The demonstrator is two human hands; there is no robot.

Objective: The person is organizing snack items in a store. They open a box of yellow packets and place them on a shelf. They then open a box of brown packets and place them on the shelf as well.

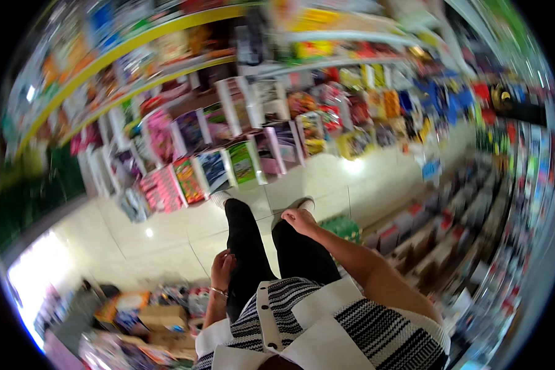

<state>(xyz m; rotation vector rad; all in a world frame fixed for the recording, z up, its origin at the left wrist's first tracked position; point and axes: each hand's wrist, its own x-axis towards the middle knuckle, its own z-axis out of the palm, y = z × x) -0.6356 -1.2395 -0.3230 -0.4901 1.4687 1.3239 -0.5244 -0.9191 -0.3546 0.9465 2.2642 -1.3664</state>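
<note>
My left hand [223, 268] hangs beside my left thigh, its fingers loosely curled, with nothing visible in it. A bracelet [218, 292] circles that wrist. Held forward above my right leg, my right hand [299, 220] is curled in a loose fist, and no object shows in it. Ahead of my feet stands a low display of packaged goods in white-edged boxes. Among them are a pink patterned pack [161, 189], a red and green pack [188, 180] and a green pack [242, 162]. Both hands are apart from these goods. Motion blur hides the finer details.
Shelves with a yellow edge strip [134, 39] rise behind the display. A green plastic basket [341, 229] sits on the tiled floor [166, 252] by my right leg. Cartons [425, 249] line the right side. Behind me at lower left lie an open cardboard box [163, 318] and bagged goods.
</note>
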